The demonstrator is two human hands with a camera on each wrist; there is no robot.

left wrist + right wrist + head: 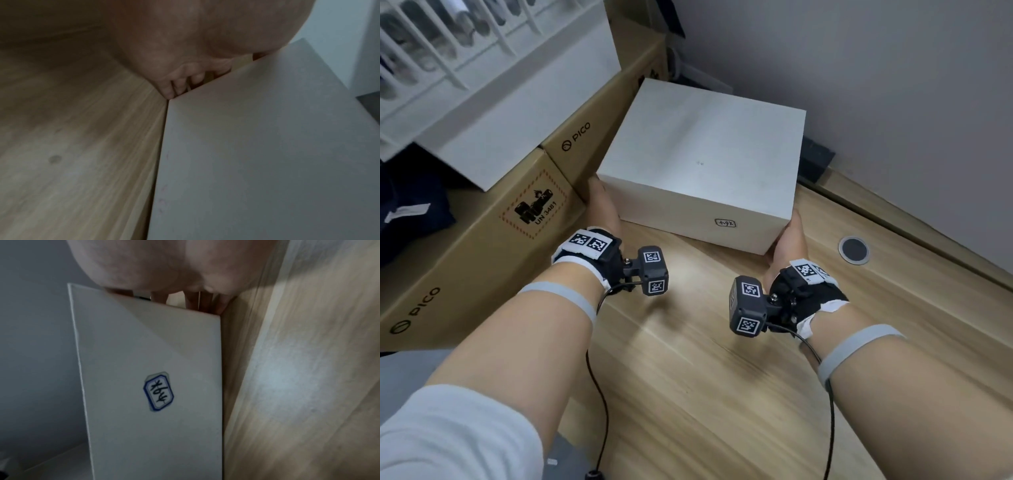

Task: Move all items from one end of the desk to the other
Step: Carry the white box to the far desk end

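On the wooden desk (688,359), close to the grey wall, sits a white box (702,161) with a small handwritten label (725,223) on its near face. Both hands are against it: the left hand (602,205) lies along the box's left side, squeezed between it and a brown PICO carton (493,219), and the right hand (789,240) is at the near right corner. From the left wrist view the fingers (174,87) reach down behind the box's edge by the desk surface; from the right wrist view the fingers (193,301) likewise pass behind the box's side, so how far they curl around or under it cannot be told. Whether the box rests on the desk or is raised slightly also cannot be told. A round grey cable grommet (853,250) is set into the desk to the right of the box. Behind the carton stands a second white box (517,113).
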